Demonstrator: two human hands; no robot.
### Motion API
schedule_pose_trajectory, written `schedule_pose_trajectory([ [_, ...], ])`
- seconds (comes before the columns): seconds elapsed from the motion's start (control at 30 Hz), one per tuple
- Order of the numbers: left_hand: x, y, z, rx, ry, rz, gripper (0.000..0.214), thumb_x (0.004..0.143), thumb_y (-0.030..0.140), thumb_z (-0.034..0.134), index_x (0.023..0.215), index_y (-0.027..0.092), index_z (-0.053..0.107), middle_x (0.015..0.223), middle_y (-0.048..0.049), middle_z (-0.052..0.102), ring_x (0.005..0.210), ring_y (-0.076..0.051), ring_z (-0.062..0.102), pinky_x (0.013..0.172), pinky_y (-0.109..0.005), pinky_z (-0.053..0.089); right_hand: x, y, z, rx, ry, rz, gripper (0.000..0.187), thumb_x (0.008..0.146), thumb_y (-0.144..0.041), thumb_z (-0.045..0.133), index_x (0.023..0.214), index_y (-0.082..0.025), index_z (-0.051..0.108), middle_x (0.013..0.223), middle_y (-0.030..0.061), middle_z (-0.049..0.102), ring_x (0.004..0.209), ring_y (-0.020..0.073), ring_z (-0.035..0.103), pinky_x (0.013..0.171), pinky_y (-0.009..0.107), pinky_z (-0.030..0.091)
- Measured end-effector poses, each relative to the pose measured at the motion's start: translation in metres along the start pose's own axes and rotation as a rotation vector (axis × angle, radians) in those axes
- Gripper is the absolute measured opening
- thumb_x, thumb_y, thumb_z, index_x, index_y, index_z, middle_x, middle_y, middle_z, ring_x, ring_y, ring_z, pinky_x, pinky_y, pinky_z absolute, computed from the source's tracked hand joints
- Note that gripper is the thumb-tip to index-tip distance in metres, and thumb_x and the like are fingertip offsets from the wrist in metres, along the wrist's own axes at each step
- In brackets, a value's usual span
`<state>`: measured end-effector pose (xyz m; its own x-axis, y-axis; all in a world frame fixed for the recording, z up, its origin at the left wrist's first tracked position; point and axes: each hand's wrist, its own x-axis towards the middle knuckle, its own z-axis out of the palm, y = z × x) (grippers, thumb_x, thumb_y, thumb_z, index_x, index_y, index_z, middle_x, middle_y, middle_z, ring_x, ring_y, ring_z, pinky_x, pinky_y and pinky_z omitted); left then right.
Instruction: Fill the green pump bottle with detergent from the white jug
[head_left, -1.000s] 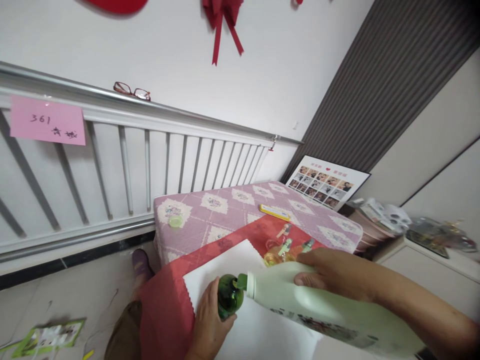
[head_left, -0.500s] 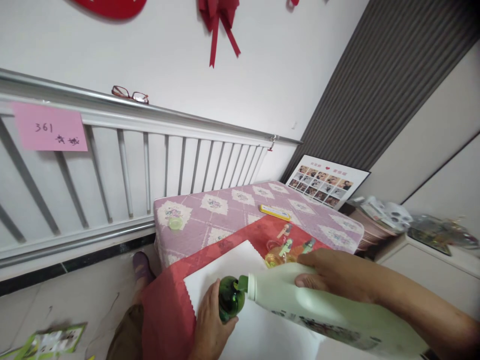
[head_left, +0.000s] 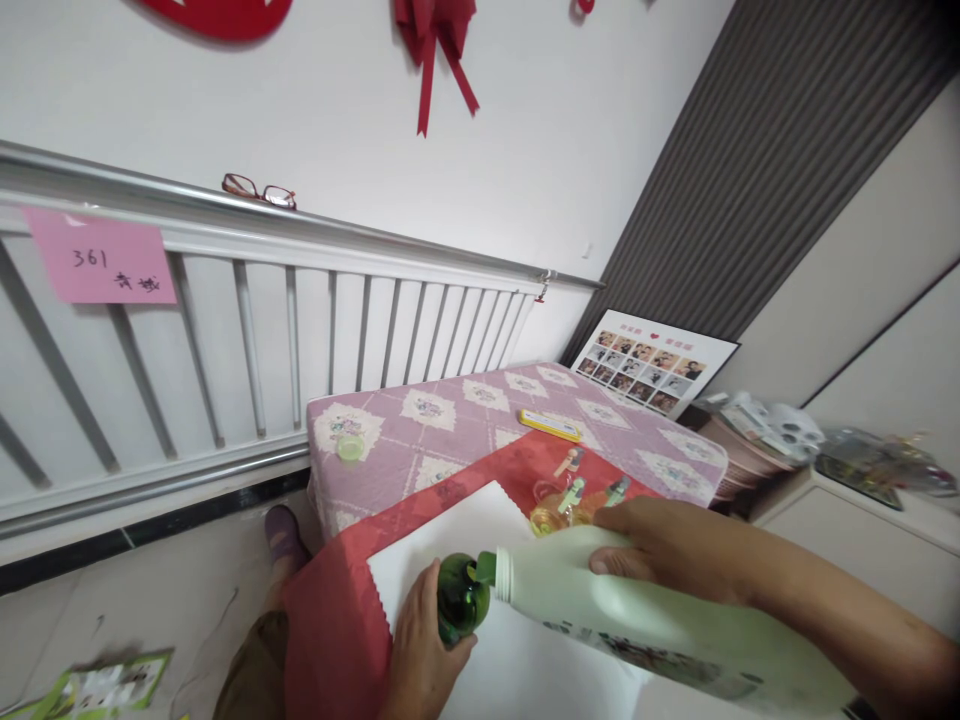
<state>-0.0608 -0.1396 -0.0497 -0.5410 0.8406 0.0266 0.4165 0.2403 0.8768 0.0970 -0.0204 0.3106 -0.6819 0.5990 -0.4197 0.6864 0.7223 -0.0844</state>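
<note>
My left hand (head_left: pixel 426 645) is wrapped round a small round green glass bottle (head_left: pixel 463 597) above a white sheet (head_left: pixel 480 520) with a scalloped edge. In my right hand (head_left: pixel 637 540) lies a large pale green plastic bottle (head_left: pixel 667 625), tipped nearly level, its neck pointing left. Its green spout (head_left: pixel 486 567) sits at the mouth of the small bottle. Whether liquid is flowing I cannot make out. Just behind the big bottle stand several small glass bottles with yellow liquid (head_left: pixel 555 512) and coloured tops, partly hidden.
A red cloth (head_left: pixel 330 600) lies under the sheet, over a purple patterned tablecloth (head_left: pixel 450 430). A yellow box (head_left: pixel 550 425) and a pale green round lid (head_left: pixel 350 447) rest there. Behind runs a white radiator (head_left: pixel 337 310) with glasses (head_left: pixel 259 190) on top.
</note>
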Motion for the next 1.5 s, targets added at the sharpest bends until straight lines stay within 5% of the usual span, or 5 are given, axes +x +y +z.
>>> schedule_pose_trajectory([
  [1.5,-0.001,-0.001,0.001,0.016,0.022,0.015,0.091,0.069,0.024,0.064,0.154,0.01,0.035,0.162,-0.0165,0.049,0.152,-0.031,0.045,0.128,-0.048,0.036,0.004,0.008,0.005,0.025,0.041,0.008,0.037,0.092,-0.056,0.057,0.096,-0.025,0.077,0.104,0.0125,0.08,0.094,0.0355,0.074,0.079,0.044,0.053],
])
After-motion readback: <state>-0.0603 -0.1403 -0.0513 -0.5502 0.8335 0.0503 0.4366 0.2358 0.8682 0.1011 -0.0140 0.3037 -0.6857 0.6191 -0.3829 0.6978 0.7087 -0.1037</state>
